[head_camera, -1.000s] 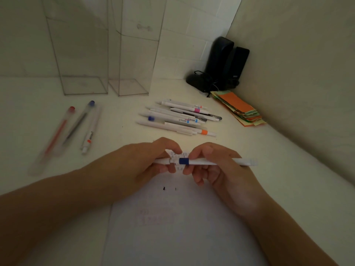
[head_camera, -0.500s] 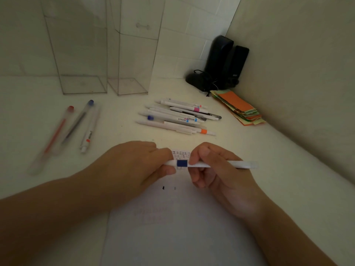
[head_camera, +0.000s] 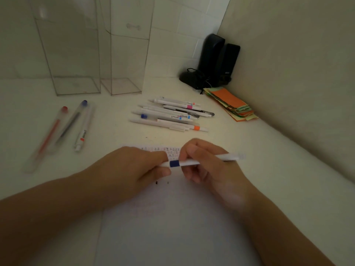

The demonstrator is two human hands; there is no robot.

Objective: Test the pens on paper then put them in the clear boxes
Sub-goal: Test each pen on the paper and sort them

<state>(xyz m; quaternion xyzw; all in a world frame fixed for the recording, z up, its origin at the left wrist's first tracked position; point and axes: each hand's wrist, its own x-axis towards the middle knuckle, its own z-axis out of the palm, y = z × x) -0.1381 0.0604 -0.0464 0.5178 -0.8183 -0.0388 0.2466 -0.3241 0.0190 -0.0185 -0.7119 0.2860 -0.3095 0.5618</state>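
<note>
Two-handed grip on a white pen with a blue band (head_camera: 194, 161), held level just above the sheet of paper (head_camera: 172, 217) near the front edge of the worktop (head_camera: 259, 150). The right hand (head_camera: 207, 166) curls its fingers round the barrel on the clip side of the band; the left hand (head_camera: 134, 167) pinches the tip end between thumb and fingers, so whether a cap is there cannot be told. The pen is judged light, rigid and smooth-walled: it should need little force, though the slick plastic may roll or slip, so a hold on the barrel near the band seems safest. Small ink marks (head_camera: 162, 182) lie on the paper under the hands. Beyond, mid-worktop, a loose heap of white pens (head_camera: 171, 116) awaits; three more pens (head_camera: 67, 125) lie toward the left edge. Two tall clear boxes (head_camera: 96, 54) stand upright at the back edge, thin-walled and probably easy to tip. Coloured paper slips (head_camera: 232, 104) and black speakers (head_camera: 217, 60) occupy the back right corner.
</note>
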